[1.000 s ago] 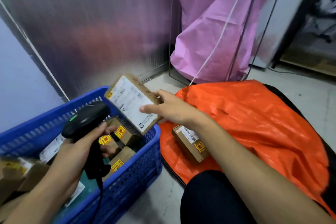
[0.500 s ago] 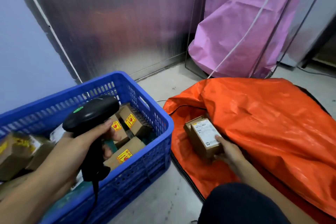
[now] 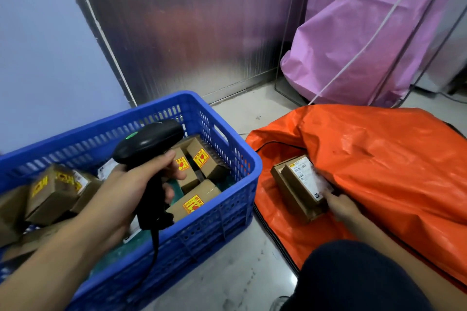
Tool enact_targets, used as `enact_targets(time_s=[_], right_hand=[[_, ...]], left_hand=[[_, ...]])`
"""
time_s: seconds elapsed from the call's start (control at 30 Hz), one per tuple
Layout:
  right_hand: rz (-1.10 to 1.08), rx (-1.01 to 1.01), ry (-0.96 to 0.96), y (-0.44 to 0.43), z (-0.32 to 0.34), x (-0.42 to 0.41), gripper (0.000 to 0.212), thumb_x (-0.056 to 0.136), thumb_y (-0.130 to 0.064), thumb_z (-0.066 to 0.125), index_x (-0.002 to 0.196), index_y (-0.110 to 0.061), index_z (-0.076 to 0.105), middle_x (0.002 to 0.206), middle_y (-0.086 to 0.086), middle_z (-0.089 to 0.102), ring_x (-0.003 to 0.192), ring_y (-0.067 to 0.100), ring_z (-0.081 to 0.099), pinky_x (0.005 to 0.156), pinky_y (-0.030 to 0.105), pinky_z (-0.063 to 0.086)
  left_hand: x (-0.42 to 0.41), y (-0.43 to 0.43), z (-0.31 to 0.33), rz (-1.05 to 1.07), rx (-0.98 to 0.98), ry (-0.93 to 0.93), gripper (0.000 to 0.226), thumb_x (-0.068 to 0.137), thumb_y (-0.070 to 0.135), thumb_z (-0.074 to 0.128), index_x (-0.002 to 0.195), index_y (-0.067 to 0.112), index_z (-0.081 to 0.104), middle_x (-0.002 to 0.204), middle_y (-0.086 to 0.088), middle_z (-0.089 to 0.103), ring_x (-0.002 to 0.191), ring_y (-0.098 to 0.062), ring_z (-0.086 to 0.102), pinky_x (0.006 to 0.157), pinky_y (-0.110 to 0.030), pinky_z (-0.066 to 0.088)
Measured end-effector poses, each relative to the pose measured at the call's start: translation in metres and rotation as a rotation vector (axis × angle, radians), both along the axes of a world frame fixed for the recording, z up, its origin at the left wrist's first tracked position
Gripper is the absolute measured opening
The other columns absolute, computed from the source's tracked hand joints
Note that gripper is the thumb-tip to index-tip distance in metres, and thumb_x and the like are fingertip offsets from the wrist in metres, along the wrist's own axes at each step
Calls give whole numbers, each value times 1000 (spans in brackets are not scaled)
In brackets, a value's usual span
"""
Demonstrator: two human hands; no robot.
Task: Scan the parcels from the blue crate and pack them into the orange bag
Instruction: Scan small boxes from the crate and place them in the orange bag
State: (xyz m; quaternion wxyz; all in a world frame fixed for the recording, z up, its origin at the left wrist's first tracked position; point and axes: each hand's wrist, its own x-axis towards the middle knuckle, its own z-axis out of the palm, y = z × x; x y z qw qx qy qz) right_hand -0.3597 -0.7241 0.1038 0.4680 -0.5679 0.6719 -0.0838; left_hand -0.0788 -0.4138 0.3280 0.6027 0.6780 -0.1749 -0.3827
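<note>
**Desk:** Where is the parcel?

**Packer:** To the right of the blue crate (image 3: 252, 159). The white-labelled parcel (image 3: 302, 179) lies label up inside the open mouth of the orange bag (image 3: 379, 159), touching a second brown box (image 3: 276, 175) on its crate side.

**Desk:** And your hands?

**Packer:** My left hand (image 3: 126, 184) is over the crate, fingers wrapped tight round the handle of the black scanner (image 3: 149, 144). Its cable (image 3: 154, 247) falls across the crate's near wall. My right hand (image 3: 341, 207), right of the crate, touches the labelled parcel's near end. The fingertips are blurred, so I cannot tell whether it grips.

**Desk:** What is in the crate?

**Packer:** Several brown parcels (image 3: 202, 161) with yellow-and-red marks, lying at all angles. A purple bag (image 3: 366, 45) stands beyond the crate, to its right.
</note>
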Motion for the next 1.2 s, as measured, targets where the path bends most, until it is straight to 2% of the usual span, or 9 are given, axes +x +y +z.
enact_targets(time_s=[0.13,0.27,0.33,0.47,0.6,0.73,0.83,0.93,1.2], right_hand=[[117,142,86,6,21,-3,53,101,-41,59,131,3,58,115,18,64,97,36,65,82,43,56],[325,214,163,13,61,-1,48,95,-42,66,125,-5,59,85,9,58,52,17,55,42,26,43],[402,224,131,24,96,14,40,91,-42,68,113,-11,56,83,7,56,56,14,55,47,27,44],[502,74,55,33,161,56,40,104,-41,55,129,-9,56,124,22,66,107,32,67,77,34,56],[562,-119,-66,55,220,106,31,104,-33,58,116,-5,62,98,13,69,81,24,65,70,34,51],[688,-293,-157,93,255,165,24,104,-27,57,109,-5,63,93,13,68,73,22,62,61,31,49],[829,-673,-39,121,257,195,18,101,-29,58,102,-14,68,90,3,73,77,21,68,72,36,55],[926,-1018,116,147,239,211,19,101,-34,53,99,-19,65,86,-2,69,74,20,60,60,30,41],[998,-740,242,146,194,250,26,103,-41,54,107,-16,63,106,4,67,91,20,66,75,34,57]], left_hand=[[5,5,4,43,-47,-7,28,93,31,69,102,5,73,103,-20,77,80,-25,66,68,-36,53],[10,9,9,73,-81,11,25,94,31,71,97,6,75,105,-21,77,82,-24,67,72,-36,53],[16,15,15,104,-102,6,23,93,27,74,103,6,75,104,-18,77,77,-21,67,67,-33,55],[30,32,33,204,-120,-20,7,90,13,77,96,12,75,88,-11,76,57,-16,59,57,-28,52],[49,51,50,268,-157,80,7,89,19,75,87,14,72,70,-1,66,46,-11,51,44,-22,45],[63,73,64,275,-289,139,3,93,15,63,92,12,65,71,-2,59,48,-12,47,48,-24,44],[66,82,66,266,-285,105,10,90,2,58,92,11,60,71,-6,55,51,-14,50,52,-26,47],[69,88,64,261,-197,40,4,90,4,64,89,8,61,72,-9,57,54,-15,54,60,-31,48],[91,112,60,329,-145,26,12,97,17,68,102,7,66,79,-4,67,56,-13,61,54,-26,54]])
